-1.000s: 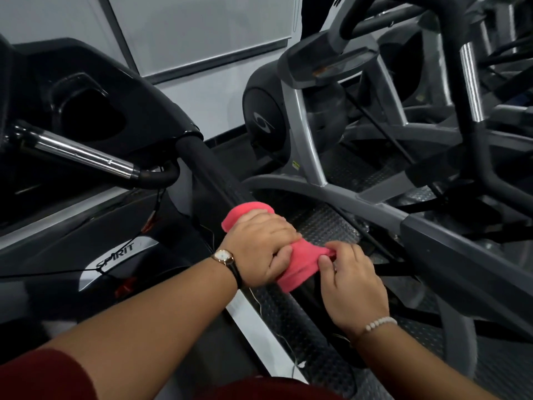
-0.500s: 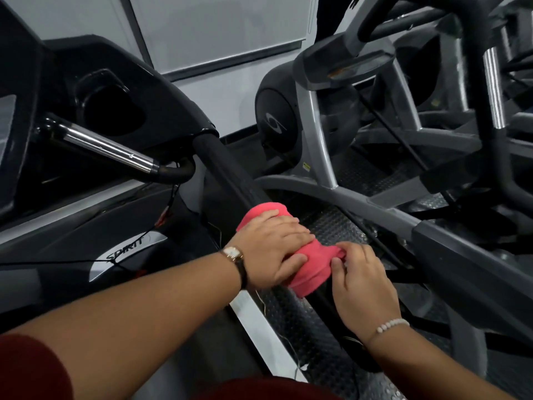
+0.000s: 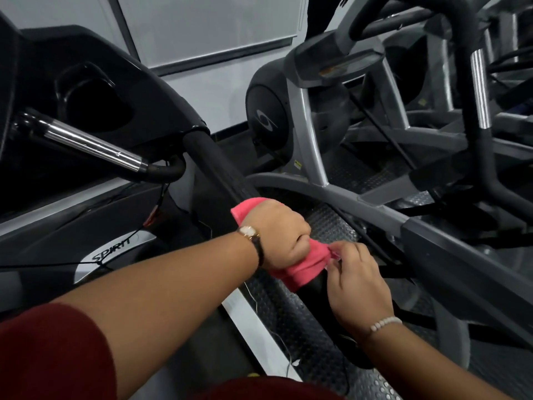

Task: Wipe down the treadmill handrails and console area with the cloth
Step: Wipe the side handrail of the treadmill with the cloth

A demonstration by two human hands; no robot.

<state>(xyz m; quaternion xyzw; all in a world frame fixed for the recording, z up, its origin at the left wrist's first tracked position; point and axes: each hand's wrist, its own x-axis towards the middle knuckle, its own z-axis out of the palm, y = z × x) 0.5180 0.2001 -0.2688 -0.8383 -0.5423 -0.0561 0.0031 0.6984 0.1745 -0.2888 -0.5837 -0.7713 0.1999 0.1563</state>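
A pink cloth [image 3: 302,268] is wrapped around the treadmill's black right handrail [image 3: 219,168], which slopes down from the console toward me. My left hand [image 3: 277,235], with a watch on the wrist, grips the cloth around the rail. My right hand [image 3: 357,281], with a bead bracelet, pinches the cloth's lower edge just below the left hand. The rail under the cloth is hidden. The black console [image 3: 95,90] with a cup holder sits at upper left. A chrome grip bar [image 3: 95,147] juts out below it.
A grey elliptical machine [image 3: 305,116] stands close on the right, its frame and pedals just beyond the rail. The treadmill deck with the SPIRIT badge [image 3: 112,252] lies at lower left. A thin safety cord [image 3: 150,217] hangs near the console. A white wall is behind.
The left hand has tightened on the cloth, fingers curling further round the rail. The right hand went from resting fingers on the cloth's end to pinching its edge. The view shifted slightly.
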